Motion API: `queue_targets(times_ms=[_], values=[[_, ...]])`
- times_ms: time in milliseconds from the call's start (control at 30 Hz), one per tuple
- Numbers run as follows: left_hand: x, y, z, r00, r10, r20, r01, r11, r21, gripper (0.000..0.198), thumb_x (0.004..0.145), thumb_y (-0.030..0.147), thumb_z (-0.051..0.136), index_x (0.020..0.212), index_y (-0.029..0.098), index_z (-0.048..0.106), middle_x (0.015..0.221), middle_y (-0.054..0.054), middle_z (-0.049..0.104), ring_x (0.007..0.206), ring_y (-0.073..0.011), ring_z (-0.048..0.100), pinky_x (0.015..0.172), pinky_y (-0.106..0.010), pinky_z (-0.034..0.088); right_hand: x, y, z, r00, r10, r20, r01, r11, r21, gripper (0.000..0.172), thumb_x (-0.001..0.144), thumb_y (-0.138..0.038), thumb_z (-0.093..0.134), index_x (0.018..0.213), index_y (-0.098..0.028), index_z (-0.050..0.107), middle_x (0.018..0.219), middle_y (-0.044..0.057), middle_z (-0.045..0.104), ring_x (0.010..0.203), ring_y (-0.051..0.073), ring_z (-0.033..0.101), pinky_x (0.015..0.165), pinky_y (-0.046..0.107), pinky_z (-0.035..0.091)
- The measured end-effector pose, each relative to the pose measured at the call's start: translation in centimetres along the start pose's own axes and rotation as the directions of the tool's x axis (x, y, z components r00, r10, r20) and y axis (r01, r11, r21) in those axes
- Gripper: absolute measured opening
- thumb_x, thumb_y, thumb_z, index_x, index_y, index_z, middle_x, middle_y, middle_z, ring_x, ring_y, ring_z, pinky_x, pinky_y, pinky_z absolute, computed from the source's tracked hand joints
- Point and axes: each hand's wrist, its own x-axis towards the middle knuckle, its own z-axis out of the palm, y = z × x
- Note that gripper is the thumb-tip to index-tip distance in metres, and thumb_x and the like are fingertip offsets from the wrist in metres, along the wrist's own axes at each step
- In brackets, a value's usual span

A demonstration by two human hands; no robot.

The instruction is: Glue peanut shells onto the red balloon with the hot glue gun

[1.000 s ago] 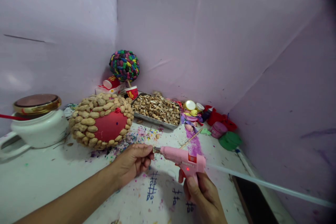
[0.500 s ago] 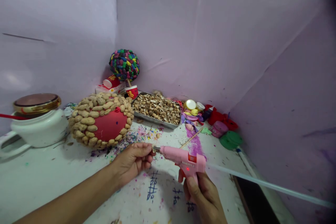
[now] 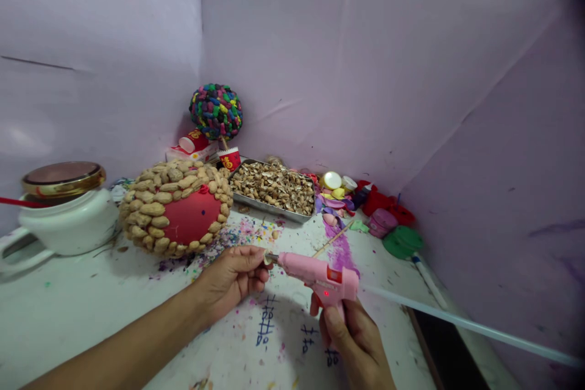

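My right hand grips a pink hot glue gun by its handle, and a small red light glows on its side. A long clear glue stick sticks out of its back end. Between thumb and fingers, my left hand pinches a peanut shell, mostly hidden by the fingertips. The metal nozzle points at this shell and appears to touch it. Beyond my left hand lies a red balloon covered in glued peanuts, with a bare red patch facing me.
A metal tray of peanut shells stands behind. At left is a white pot with a gold-rimmed lid. A colourful ball rises from a red cup. Lidded tubs, a thin stick and a marker lie at right.
Both hands stay almost in place, with the nozzle still at the shell. The view has shifted very slightly.
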Motion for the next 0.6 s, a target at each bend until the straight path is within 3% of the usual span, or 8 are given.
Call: queue_targets(times_ms=[333,600], values=[[0.32,-0.26,-0.39,0.996,0.086,-0.014,-0.084,0.993,0.083,0.005,0.07,0.011,0.066,0.068,0.009,0.061,0.056,-0.001,0.059,0.046,-0.0072,0.053,0.043,-0.015,0.044,0.04,0.21,-0.32,0.998,-0.031,-0.06,0.029,0.999,-0.029,0.037,0.081,-0.054,0.045,0.076,-0.019,0.059,0.053,-0.003,0.043,0.05,0.013,0.04,0.049,0.025,0.031],[0.04,-0.2,0.02,0.99,0.138,-0.041,-0.132,0.983,0.124,0.016,0.061,0.017,0.074,0.068,0.011,0.06,0.054,0.0,0.059,0.046,-0.0074,0.053,0.043,-0.016,0.042,0.01,0.29,-0.2,0.998,-0.037,-0.056,0.033,0.997,-0.067,0.034,0.081,-0.051,0.046,0.076,-0.02,0.06,0.053,-0.003,0.044,0.049,0.014,0.041,0.047,0.025,0.033]])
